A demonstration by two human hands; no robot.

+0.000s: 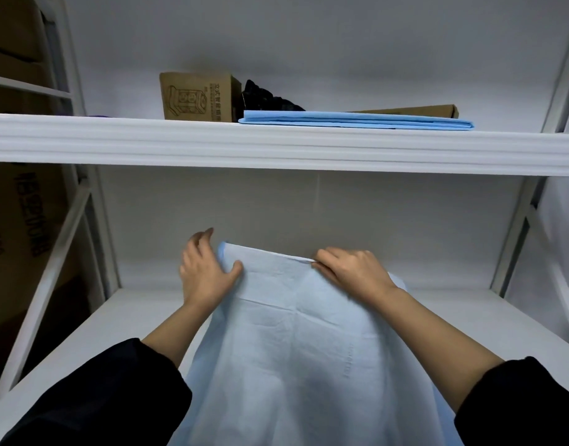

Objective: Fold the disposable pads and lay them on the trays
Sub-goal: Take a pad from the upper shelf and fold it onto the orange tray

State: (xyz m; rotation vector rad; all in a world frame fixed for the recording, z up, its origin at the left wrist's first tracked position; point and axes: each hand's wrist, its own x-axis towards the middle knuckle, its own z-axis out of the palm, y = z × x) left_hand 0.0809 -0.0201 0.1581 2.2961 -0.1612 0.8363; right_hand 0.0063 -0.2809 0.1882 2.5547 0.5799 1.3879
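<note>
A pale blue pad [302, 349] is spread over the lower white shelf [115, 320], its far edge lifted by two hands in dark sleeves [93, 394]. The edge is pinched by the right hand [350, 272], fingers curled over it, while the left corner is met by the left hand [205, 268], thumb pressed to the sheet and fingers loosely spread. Beyond, on the upper shelf [276, 146], a folded blue pad [357, 120] is seen lying flat before a cardboard box [197, 96] and a black bundle [270, 99].
</note>
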